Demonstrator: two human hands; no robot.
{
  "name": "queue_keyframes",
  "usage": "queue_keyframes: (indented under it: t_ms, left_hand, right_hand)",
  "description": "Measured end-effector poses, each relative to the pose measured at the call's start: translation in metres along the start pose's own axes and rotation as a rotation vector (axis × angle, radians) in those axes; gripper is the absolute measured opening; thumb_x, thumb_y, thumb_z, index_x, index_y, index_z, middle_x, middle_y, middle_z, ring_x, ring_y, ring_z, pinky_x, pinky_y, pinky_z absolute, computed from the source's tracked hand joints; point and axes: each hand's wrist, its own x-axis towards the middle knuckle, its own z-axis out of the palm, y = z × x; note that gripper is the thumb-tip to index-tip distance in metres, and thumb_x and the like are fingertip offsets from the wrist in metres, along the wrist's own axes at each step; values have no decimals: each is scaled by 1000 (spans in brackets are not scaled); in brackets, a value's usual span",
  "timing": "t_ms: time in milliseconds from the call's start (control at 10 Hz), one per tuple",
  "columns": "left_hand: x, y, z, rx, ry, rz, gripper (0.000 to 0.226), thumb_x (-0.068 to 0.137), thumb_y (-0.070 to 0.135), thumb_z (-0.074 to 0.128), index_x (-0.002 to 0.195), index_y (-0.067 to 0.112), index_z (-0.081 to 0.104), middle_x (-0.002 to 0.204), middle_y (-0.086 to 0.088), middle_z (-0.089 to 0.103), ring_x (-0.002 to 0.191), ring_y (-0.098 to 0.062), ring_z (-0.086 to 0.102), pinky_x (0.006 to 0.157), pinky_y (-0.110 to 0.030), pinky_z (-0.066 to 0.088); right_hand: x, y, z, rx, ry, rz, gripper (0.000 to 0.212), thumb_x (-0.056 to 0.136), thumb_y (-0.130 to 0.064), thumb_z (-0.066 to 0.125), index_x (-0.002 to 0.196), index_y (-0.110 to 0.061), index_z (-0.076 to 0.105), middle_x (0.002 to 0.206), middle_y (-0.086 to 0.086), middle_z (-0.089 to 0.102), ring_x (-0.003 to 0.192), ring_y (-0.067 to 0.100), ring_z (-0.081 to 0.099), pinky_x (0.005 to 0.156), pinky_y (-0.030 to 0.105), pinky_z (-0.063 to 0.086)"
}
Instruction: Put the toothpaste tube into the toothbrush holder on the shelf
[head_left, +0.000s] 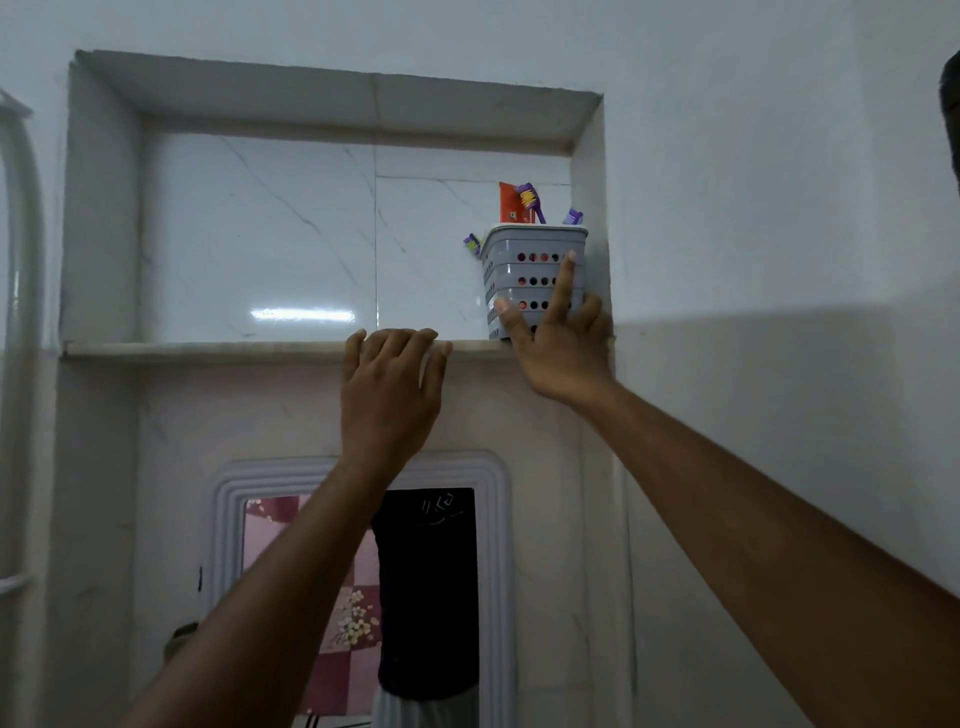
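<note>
A grey perforated toothbrush holder (519, 270) stands at the right end of the wall niche's shelf (208, 349). The red toothpaste tube (508, 203) sticks up out of it, beside purple toothbrushes (531, 200). My right hand (558, 343) lies flat against the holder's front, fingers spread, index finger pointing up over the holes. My left hand (389, 389) rests on the shelf's front edge with its fingers curled over the ledge, holding nothing.
The niche is set into a tiled wall, and its right side wall (589, 208) stands close beside the holder. A white-framed mirror (363, 597) hangs below the shelf. A white pipe (21, 260) runs down the left edge.
</note>
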Motion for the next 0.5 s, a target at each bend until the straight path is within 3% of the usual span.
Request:
queue_keyframes:
  t_ms: [100,200,300,400,500]
  left_hand:
    - [2,3,-9,-33,-57,-15,42,111,47,45,133,22,71,130,4,74,129,-21,61,125,-48,30]
    - [2,1,-18,-37,-143,-4,47,110,48,44,141,20,67,138,1,71,136,-23,57,127,-49,27]
    - [1,0,-33,-11,-248,25,56,109,53,45,149,17,59,147,-4,64,143,-26,51,128,-49,29]
    - [-5,6,-61,-73,-290,-31,59,108,57,43,151,18,55,153,-5,59,145,-28,50,122,-48,36]
    - [-16,21,-87,-95,-316,-64,59,108,59,43,151,21,55,154,-5,59,143,-29,52,121,-50,38]
  right_hand:
    - [1,0,-5,-48,-100,4,102,109,-80,28,171,-31,-37,175,24,8,164,42,18,135,59,17]
    - [-8,3,-12,-14,-103,-17,103,110,-76,38,176,-29,-25,176,21,5,165,43,14,135,59,17]
    - [-28,9,-23,24,-45,-46,94,109,-73,47,179,-22,12,176,18,13,162,42,21,133,59,29]
    - [-55,17,-38,114,66,-101,79,108,-67,57,168,-17,44,173,12,29,157,37,32,127,55,40]
    - [-78,24,-53,213,103,-151,69,109,-59,63,160,-13,57,163,7,50,153,31,43,123,53,45]
